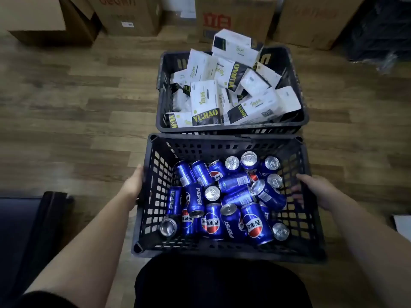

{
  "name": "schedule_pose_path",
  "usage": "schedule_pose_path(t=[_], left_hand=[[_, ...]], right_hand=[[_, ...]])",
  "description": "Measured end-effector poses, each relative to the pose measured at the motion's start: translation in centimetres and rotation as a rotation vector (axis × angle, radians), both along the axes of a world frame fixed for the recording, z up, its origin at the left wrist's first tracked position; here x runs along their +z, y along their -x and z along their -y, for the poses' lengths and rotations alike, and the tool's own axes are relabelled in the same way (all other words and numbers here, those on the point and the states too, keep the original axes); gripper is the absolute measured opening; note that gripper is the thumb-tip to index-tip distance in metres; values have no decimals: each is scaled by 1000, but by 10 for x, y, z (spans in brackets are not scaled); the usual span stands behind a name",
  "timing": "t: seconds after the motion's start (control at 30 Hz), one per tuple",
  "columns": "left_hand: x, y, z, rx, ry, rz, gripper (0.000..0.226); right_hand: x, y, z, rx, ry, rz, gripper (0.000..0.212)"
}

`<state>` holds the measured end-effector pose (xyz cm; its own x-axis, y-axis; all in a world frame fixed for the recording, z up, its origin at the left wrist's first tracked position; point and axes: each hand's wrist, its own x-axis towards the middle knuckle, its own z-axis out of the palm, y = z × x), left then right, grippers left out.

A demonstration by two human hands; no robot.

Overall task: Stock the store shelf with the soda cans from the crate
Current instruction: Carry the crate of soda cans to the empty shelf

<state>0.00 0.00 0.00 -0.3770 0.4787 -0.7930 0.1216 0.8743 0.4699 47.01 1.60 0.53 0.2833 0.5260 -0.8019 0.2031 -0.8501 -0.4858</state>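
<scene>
A black slotted plastic crate (224, 145) sits just in front of me, holding several blue Pepsi cans (255, 223), some upright and some lying on their sides. My left hand (133, 183) is pressed against the outside of the crate's left wall. My right hand (315, 192) grips the right wall, with fingers showing through the slots on the inside. No store shelf is in view.
Directly beyond stands a second black crate (231, 129) piled with white YUJIAO tissue packs (205, 103). Cardboard boxes (235, 18) line the far side of the wooden floor. A dark blue and black object (44, 218) lies at the lower left.
</scene>
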Motion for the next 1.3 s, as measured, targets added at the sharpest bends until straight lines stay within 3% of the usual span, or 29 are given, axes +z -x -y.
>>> schedule_pose_path(t=[0.07, 0.17, 0.37, 0.8, 1.0, 1.3], left_hand=[[-8, -2, -1, 71, -70, 185, 68], [-20, 5, 1, 47, -85, 334, 70], [-20, 7, -8, 18, -27, 425, 73], [4, -9, -1, 81, -49, 269, 71], [90, 0, 18, 55, -125, 206, 63], [291, 21, 138, 279, -147, 220, 54]], right_hand=[[-6, 0, -1, -49, 26, -100, 25], [-12, -3, 0, -108, 93, -169, 40], [-10, 4, 1, -147, 65, -143, 45], [11, 6, 20, -192, 47, -170, 40], [83, 18, 34, -184, -1, -171, 41], [293, 46, 54, 20, -40, -155, 45]])
